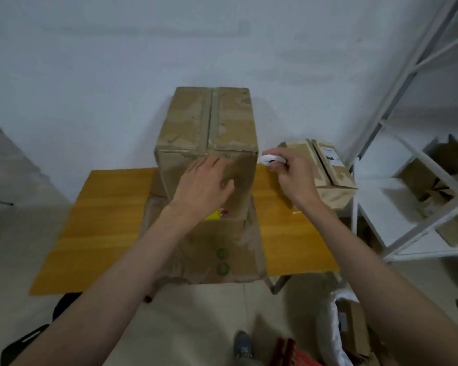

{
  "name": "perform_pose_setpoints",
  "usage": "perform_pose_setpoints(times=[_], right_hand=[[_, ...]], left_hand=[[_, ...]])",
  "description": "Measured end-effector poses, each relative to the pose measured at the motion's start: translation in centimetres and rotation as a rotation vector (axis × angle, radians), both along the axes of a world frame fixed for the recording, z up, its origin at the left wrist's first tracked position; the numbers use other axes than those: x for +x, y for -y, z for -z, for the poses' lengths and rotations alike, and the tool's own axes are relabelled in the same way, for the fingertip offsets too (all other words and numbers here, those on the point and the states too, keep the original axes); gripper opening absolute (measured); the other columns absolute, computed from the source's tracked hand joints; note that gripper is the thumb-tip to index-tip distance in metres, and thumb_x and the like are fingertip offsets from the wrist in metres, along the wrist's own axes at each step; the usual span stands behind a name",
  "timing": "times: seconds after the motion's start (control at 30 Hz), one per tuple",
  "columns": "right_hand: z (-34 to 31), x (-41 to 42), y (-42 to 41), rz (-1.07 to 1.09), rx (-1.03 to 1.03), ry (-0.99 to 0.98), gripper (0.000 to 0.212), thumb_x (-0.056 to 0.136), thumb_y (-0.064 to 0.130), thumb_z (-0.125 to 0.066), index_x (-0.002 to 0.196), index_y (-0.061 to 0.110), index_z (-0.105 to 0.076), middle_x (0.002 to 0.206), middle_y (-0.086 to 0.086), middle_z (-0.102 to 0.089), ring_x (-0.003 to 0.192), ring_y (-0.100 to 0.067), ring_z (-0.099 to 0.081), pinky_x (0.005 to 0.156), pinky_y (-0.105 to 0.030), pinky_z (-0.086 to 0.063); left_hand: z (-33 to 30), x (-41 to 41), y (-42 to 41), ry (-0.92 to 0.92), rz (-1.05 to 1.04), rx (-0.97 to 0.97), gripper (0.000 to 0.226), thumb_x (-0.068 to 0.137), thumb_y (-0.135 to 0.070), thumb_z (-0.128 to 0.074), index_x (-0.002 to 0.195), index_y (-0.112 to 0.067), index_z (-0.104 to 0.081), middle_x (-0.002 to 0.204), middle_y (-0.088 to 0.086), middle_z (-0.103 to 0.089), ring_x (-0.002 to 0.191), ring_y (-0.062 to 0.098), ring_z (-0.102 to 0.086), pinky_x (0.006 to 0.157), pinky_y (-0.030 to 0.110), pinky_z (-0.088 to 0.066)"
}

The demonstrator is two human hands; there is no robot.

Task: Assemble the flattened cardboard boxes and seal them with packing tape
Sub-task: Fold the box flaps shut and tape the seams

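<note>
A tall assembled cardboard box [209, 122] stands upright on the wooden table [103, 220], its top flaps closed with a strip of tape down the middle seam. My left hand [205, 183] lies flat against the box's near face, fingers spread. My right hand [291, 173] is just to the right of the box and grips a white tape roll [271, 159] near the box's upper right corner. A flattened cardboard box [212, 249] lies on the table under the upright one.
A smaller sealed box [325, 170] sits at the table's right end. A white metal shelf [407, 165] with cardboard pieces stands to the right. More boxes and a white bag [339, 328] lie on the floor at lower right, beside a red item and my shoe.
</note>
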State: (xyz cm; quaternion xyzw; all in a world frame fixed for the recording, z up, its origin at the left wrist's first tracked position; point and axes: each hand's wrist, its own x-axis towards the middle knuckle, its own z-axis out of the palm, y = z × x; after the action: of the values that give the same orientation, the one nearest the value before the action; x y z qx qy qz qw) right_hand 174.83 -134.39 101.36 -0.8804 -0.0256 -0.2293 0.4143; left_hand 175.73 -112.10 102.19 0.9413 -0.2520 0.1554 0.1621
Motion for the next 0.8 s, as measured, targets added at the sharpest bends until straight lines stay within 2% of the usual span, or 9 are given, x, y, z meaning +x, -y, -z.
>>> perform_pose_setpoints(times=[0.07,0.17,0.27,0.33,0.4,0.5,0.6,0.7,0.8], right_hand=[[-1.1,0.8,-2.3,-0.060,-0.022,0.007,0.026,0.089,0.003,-0.061,0.109,0.014,-0.074,0.111,-0.001,-0.073,0.104,-0.014,-0.063,0.088,-0.026,-0.049],[-1.9,2.2,-5.3,-0.137,-0.055,0.017,0.027,0.085,-0.002,-0.061,0.103,0.012,-0.076,0.107,-0.001,-0.075,0.105,-0.019,-0.066,0.092,-0.033,-0.051],[-1.7,3.9,-7.0,-0.161,-0.129,-0.015,0.030,0.084,-0.005,-0.058,0.102,0.012,-0.076,0.106,-0.001,-0.075,0.106,-0.021,-0.066,0.092,-0.033,-0.049],[-1.3,4.9,-7.7,-0.177,-0.157,-0.033,0.029,0.084,-0.004,-0.059,0.100,0.013,-0.075,0.105,-0.001,-0.075,0.105,-0.022,-0.065,0.091,-0.034,-0.048],[-0.8,5.7,-8.2,-0.199,-0.173,-0.055,0.026,0.084,-0.003,-0.061,0.099,0.014,-0.075,0.105,0.000,-0.074,0.104,-0.021,-0.064,0.088,-0.029,-0.045],[-0.5,6.6,-8.8,-0.222,-0.171,-0.074,0.021,0.084,0.000,-0.066,0.097,0.015,-0.072,0.099,0.003,-0.072,0.095,-0.016,-0.062,0.076,-0.021,-0.039],[-0.5,7.1,-9.5,-0.259,-0.184,-0.088,0.019,0.083,0.001,-0.069,0.095,0.015,-0.071,0.096,0.004,-0.069,0.090,-0.012,-0.059,0.075,-0.023,-0.042],[-0.3,7.1,-10.0,-0.297,-0.221,-0.087,0.017,0.083,0.001,-0.069,0.094,0.015,-0.070,0.096,0.002,-0.068,0.091,-0.013,-0.058,0.076,-0.026,-0.043],[-0.1,7.1,-10.3,-0.310,-0.250,-0.091,0.014,0.085,0.002,-0.068,0.094,0.012,-0.069,0.098,-0.001,-0.066,0.096,-0.019,-0.057,0.081,-0.033,-0.045]], left_hand=[[0.5,0.0,-2.2,-0.039,-0.137,-0.049,0.043,0.090,-0.041,-0.061,0.127,-0.020,-0.055,0.128,0.003,-0.053,0.120,0.028,-0.051,0.094,0.040,-0.044],[2.1,-0.3,-3.1,-0.225,-0.329,-0.146,0.057,0.084,-0.053,-0.067,0.122,-0.016,-0.048,0.128,0.008,-0.044,0.118,0.035,-0.050,0.082,0.040,-0.043],[3.7,-0.5,-2.3,-0.450,-0.397,-0.340,0.081,0.076,-0.061,-0.073,0.134,-0.018,-0.038,0.132,0.009,-0.043,0.119,0.037,-0.053,0.082,0.040,-0.042],[4.5,-0.4,-1.5,-0.540,-0.396,-0.443,0.090,0.074,-0.061,-0.076,0.140,-0.019,-0.031,0.133,0.011,-0.049,0.118,0.037,-0.055,0.083,0.041,-0.043],[4.8,-0.3,-1.0,-0.561,-0.393,-0.495,0.093,0.074,-0.055,-0.078,0.144,-0.020,-0.027,0.126,0.014,-0.058,0.112,0.038,-0.058,0.080,0.042,-0.047],[4.9,-0.1,-0.8,-0.558,-0.389,-0.470,0.092,0.076,-0.041,-0.079,0.146,-0.020,-0.024,0.115,0.014,-0.063,0.102,0.039,-0.061,0.079,0.046,-0.052],[4.7,-0.1,-1.2,-0.556,-0.391,-0.417,0.094,0.075,-0.043,-0.079,0.147,-0.020,-0.023,0.108,0.010,-0.063,0.097,0.039,-0.062,0.070,0.044,-0.052],[4.2,-0.4,-1.7,-0.535,-0.409,-0.391,0.087,0.073,-0.049,-0.077,0.141,-0.024,-0.030,0.095,0.002,-0.055,0.093,0.037,-0.062,0.059,0.038,-0.042],[3.6,-0.6,-1.7,-0.533,-0.418,-0.369,0.078,0.071,-0.052,-0.075,0.133,-0.024,-0.036,0.095,0.002,-0.054,0.095,0.037,-0.060,0.058,0.037,-0.037]])
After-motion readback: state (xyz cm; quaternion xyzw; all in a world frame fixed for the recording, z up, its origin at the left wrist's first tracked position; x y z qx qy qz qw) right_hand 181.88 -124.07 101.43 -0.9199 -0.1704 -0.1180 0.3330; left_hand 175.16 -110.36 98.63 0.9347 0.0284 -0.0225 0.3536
